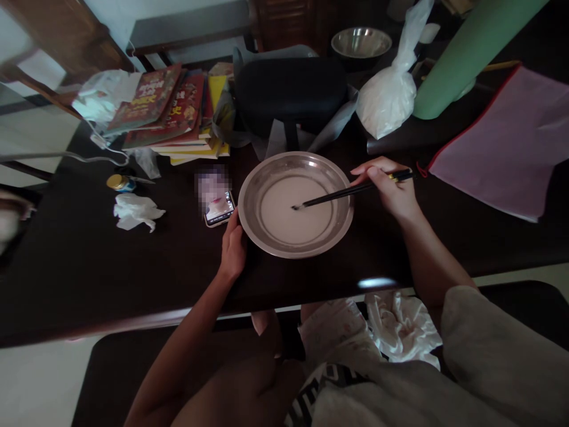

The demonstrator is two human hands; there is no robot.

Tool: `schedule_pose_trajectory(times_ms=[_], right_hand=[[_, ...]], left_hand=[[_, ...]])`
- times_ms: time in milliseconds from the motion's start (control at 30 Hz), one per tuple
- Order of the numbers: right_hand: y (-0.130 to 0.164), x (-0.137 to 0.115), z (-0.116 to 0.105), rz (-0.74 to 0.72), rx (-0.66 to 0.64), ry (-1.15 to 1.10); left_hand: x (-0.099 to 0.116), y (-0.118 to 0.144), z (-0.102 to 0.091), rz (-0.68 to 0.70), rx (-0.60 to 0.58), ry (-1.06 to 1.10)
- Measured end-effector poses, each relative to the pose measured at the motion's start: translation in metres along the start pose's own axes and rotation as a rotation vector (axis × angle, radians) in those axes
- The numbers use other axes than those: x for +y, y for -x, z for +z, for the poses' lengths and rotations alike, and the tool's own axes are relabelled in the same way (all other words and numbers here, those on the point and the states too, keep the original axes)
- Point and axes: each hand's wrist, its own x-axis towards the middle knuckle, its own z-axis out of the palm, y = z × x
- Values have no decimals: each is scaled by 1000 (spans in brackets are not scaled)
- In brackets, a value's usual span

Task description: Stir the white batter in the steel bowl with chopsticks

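A round steel basin (252, 228) stands on the dark table in front of me, with a milky white liquid (284, 207) in its bottom. My left hand (233, 248) grips the basin's left side, its fingers partly hidden by the rim. Black chopsticks (338, 193) with gold bands near the top are held in my right hand (391, 185), over the basin's right rim. They slant down to the left, and their whitish tips are at the middle of the liquid.
A phone (219, 209) lies left of the basin, near a crumpled tissue (137, 210) and a small gold-lidded jar (121, 183). Behind are stacked books (166, 118), a black case (291, 89), a bag of white powder (386, 104), a green cylinder (471, 59) and a pink pouch (507, 142).
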Motion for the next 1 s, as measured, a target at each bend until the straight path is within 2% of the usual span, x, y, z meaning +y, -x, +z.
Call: schedule_pose_trajectory(times_ms=[100,233,333,433,600,700,800,1000], right_hand=[[0,2,0,48,-16,-28],[0,-1,3,41,-111,-12],[0,-1,1,15,-41,16],[1,0,-1,50,5,-5],[1,-1,2,62,-142,1],[1,-1,1,37,-73,12],[1,1,-1,71,0,-17],[2,-2,2,94,-149,14]], left_hand=[[3,0,-2,4,44,-64],[1,-1,-4,39,19,-156],[-1,-2,-5,45,9,-187],[-2,-2,-5,40,2,-194],[-1,-2,-3,50,-12,-153],[0,-2,-2,28,-1,-112],[4,-2,0,4,19,-89],[7,-2,0,8,33,-98]])
